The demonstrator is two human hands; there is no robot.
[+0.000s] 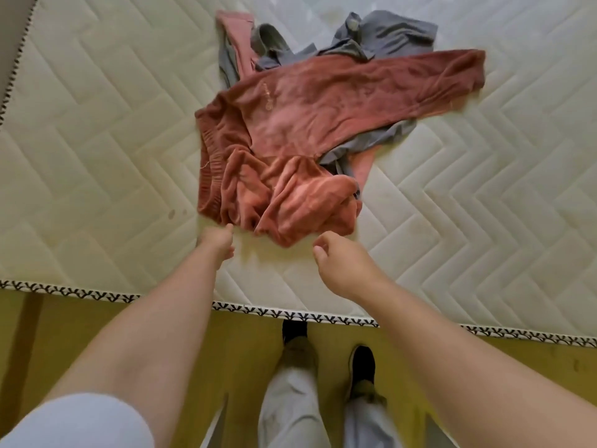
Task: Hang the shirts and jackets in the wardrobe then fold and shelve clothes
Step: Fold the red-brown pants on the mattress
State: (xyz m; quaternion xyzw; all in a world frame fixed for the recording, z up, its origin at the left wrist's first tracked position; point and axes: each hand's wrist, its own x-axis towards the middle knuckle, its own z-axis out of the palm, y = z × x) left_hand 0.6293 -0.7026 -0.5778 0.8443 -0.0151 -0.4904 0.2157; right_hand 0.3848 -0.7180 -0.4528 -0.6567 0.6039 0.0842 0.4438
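A rust-red velvety garment (300, 124) lies crumpled on the quilted white mattress (97, 140), one long part stretched toward the right. Beneath it sits a grey garment (384, 37) and a pale pink garment (237, 37), both partly covered. My left hand (216, 242) hovers at the red garment's near left edge, its fingers loosely curled and holding nothing; whether a fingertip touches the fabric is unclear. My right hand (342, 263) hangs just short of the near right edge, fingers loosely curled and empty.
The mattress edge with black-and-white trim (290, 313) runs across below my hands. Below it is the yellow-brown floor (161, 318), where my legs in light trousers and dark shoes (361, 363) stand.
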